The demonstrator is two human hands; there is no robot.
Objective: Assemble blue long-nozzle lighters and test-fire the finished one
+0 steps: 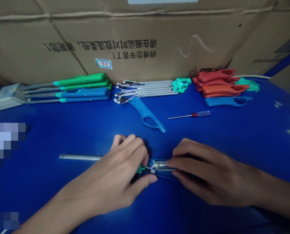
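My left hand [113,172] and my right hand [203,172] meet over a partly assembled long-nosed gas lighter [159,165] lying on the blue table. Its slim metal tube [79,157] runs out to the left, past my left hand. My left fingers pinch a green and dark piece at the tube's inner end, partly hiding it. My right fingers grip a clear and metal part of the lighter. A thin wire [166,177] runs from it below my right fingers.
Along the back of the blue table [232,130] lie green and blue lighter handles [81,87], wired metal tubes [145,89], teal pieces [180,85] and red-orange shells [217,83]. A loose blue shell [147,115] and a small screwdriver [189,114] lie nearer. A cardboard box [125,35] stands behind.
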